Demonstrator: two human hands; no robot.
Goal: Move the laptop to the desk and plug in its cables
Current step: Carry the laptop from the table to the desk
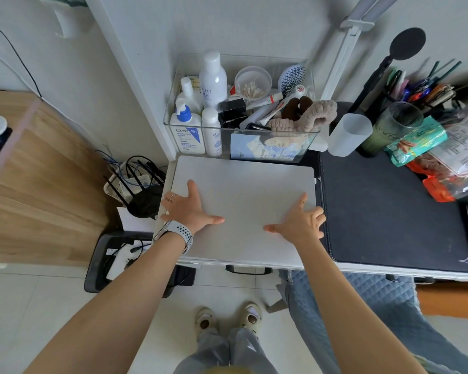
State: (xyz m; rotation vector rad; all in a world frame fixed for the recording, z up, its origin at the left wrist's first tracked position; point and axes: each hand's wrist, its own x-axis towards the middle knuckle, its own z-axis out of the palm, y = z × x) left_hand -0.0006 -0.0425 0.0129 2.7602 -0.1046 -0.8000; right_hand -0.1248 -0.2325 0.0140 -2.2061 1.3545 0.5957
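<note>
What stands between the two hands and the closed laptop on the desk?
Nothing visible does. The left hand and the right hand both rest directly on the lid of the laptop, fingers spread.

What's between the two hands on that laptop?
Only bare lid of the laptop lies between the left hand and right hand, in the head view.

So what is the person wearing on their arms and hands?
Both arms are bare, with no sleeves in view. The left hand has a thin silver ring on one finger, and its wrist carries a watch with a white band full of small dark holes. The right hand wears nothing.
</note>
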